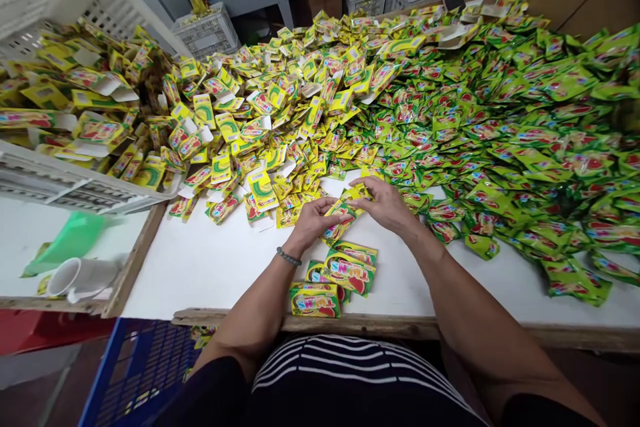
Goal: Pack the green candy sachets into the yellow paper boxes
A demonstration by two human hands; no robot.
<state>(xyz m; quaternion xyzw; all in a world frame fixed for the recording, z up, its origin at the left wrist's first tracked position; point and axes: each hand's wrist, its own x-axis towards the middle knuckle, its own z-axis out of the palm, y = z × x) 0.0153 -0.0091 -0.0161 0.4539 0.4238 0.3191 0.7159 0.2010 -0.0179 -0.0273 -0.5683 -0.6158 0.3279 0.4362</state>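
A small yellow-green carton with a watermelon print is held above the white tabletop. My left hand is closed around its lower left side, thumb on the front. My right hand pinches at its upper right end; whether a packet is also between those fingers is hidden. Just below lie several filled-looking cartons in a loose stack near the table's front edge. Beyond my hands spreads a pile of open, flattened yellow cartons. To the right is a heap of shiny green packets.
At the left a white plastic crate lies tipped, spilling cartons onto the table. A white mug and a green plastic piece sit on the left side surface. A blue crate stands below the wooden edge.
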